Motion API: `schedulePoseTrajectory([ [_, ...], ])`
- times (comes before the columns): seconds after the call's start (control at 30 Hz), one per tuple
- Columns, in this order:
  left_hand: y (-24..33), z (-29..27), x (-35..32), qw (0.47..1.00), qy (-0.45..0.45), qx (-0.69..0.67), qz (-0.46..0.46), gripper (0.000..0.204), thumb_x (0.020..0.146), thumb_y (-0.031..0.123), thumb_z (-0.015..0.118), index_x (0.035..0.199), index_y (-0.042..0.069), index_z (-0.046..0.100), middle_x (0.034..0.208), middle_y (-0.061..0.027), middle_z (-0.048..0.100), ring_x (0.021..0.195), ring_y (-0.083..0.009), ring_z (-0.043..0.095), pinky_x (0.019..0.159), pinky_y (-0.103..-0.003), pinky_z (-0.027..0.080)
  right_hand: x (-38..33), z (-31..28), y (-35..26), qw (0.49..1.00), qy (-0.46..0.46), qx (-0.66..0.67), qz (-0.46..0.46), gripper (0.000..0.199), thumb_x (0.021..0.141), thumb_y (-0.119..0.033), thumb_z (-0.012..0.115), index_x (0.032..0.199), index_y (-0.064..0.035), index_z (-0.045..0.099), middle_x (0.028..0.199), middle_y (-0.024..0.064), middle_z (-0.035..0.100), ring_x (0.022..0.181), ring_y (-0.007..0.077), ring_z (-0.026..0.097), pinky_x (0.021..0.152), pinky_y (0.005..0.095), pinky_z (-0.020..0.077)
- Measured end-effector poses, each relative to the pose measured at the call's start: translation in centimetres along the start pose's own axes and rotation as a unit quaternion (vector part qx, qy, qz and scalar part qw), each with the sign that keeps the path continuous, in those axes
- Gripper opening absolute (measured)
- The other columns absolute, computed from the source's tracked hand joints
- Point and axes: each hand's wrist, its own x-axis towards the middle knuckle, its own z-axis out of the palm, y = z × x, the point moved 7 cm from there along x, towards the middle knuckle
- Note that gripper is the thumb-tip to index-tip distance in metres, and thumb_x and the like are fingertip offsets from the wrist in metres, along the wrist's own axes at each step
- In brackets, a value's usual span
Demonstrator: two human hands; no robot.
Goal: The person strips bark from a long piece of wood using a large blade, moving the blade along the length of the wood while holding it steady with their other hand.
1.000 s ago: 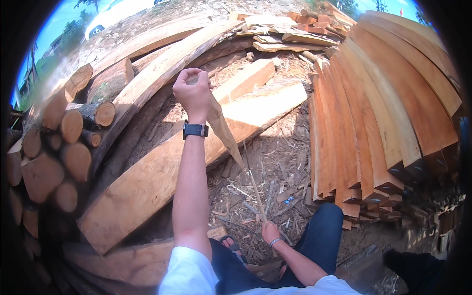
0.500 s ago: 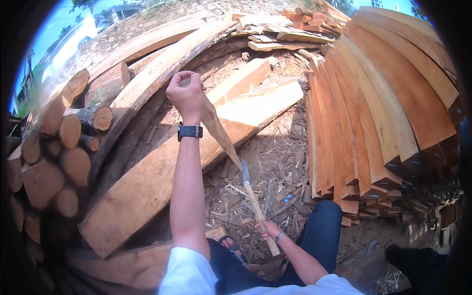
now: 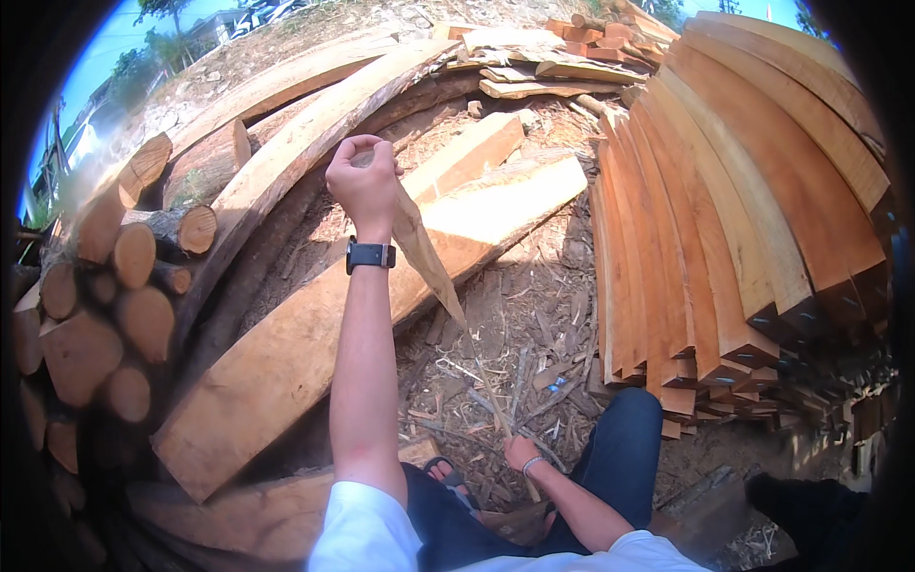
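My left hand [image 3: 364, 181], raised in the middle, is closed with fingers curled round the upper end of a tapering wooden piece [image 3: 424, 253]. From there the wood slants down to a narrow point at the right. Low and to the right, my right hand [image 3: 519, 452] is closed on a long wooden-handled tool [image 3: 496, 410], whose lower end sticks out below the fist. The tool is turned nearly edge-on and points up toward the wood's tip. Whether the two touch I cannot tell; the blade is hard to make out now.
A thick sawn beam [image 3: 276, 372] lies diagonally behind my left forearm. Cut logs [image 3: 148, 324] are piled at left. A tall stack of planks [image 3: 705, 229] rises at right. Bark and wood chips [image 3: 477, 381] cover the ground by my knee [image 3: 624, 429]. Slabs [image 3: 562, 71] lie farther back.
My right hand has rolled over, so its back shows and the tool's grey metal blade has turned edge-on. My left hand and the wooden piece have barely shifted.
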Motion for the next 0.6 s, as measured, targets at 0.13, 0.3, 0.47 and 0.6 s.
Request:
schedulePoseTrajectory([
  [0.13,0.5,-0.6,0.0,1.000,-0.002,0.017,0.012,0.009,0.079,0.007,0.063,0.078,-0.002,0.064,0.061,-0.0063,0.064,0.051,-0.0135,0.064,0.049,-0.025,0.049,-1.2,-1.3,-1.6,0.999,-0.018,0.013,-0.026,0.041,0.095,-0.031,0.045,0.091,0.0061,0.062,0.088,0.0320,0.064,0.087,0.0505,0.061,0.083,0.0544,0.0481],
  [0.3,0.0,-0.8,0.0,1.000,0.012,0.021,-0.003,0.008,0.079,0.007,0.063,0.078,-0.001,0.064,0.061,-0.0058,0.064,0.052,-0.0130,0.064,0.049,-0.024,0.049,-1.6,-1.1,-1.0,1.000,0.002,-0.007,0.007,0.031,0.093,-0.024,0.045,0.110,0.0023,0.047,0.094,0.0335,0.063,0.089,0.0505,0.062,0.082,0.0566,0.0478],
  [0.47,0.4,0.4,-0.4,1.000,0.000,0.011,0.000,0.008,0.079,0.006,0.062,0.078,-0.001,0.064,0.059,-0.0055,0.063,0.051,-0.0123,0.063,0.049,-0.024,0.049,0.3,-0.1,1.6,0.997,0.046,-0.055,-0.022,0.024,0.093,-0.022,0.046,0.108,-0.0030,0.043,0.083,0.0280,0.064,0.077,0.0442,0.065,0.070,0.0551,0.0497],
  [0.6,0.0,-0.2,-0.1,1.000,-0.010,-0.005,0.000,0.008,0.079,0.006,0.061,0.078,-0.001,0.064,0.058,-0.0054,0.062,0.050,-0.0122,0.063,0.048,-0.024,0.048,1.2,2.8,0.8,0.942,-0.139,0.296,0.070,0.022,0.096,-0.028,0.048,0.101,-0.0065,0.043,0.064,0.0123,0.056,0.050,0.0266,0.059,0.045,0.0459,0.0477],
])
